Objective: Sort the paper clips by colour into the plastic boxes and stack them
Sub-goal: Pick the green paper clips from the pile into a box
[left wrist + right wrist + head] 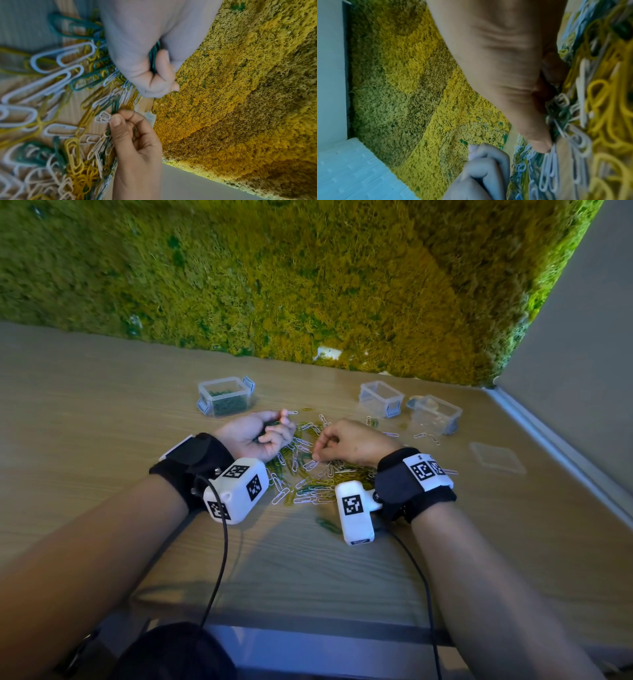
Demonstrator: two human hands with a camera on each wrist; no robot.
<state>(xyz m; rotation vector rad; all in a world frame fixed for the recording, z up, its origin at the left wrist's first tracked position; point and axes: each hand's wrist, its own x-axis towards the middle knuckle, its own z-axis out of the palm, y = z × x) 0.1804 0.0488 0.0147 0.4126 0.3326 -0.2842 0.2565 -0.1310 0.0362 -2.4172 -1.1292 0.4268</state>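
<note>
A mixed pile of white, yellow and green paper clips (308, 477) lies on the wooden table between my hands. My left hand (270, 433) rests palm up at the pile's left edge, fingers curled round a bunch of green clips (153, 59). My right hand (317, 455) reaches down onto the pile, its thumb and forefinger (118, 121) pinching a green clip (114, 106). Behind the left hand stands an open clear box (226, 397) holding green clips. Two open clear boxes (380, 398) (435, 414) stand at the back right, with no clips showing in them.
A clear lid (496, 457) lies flat to the right of the boxes. A moss wall (308, 285) closes the table's far side and a grey wall (565, 371) its right. A few stray clips (424, 436) lie near the right boxes, and a green one (329, 525) near me.
</note>
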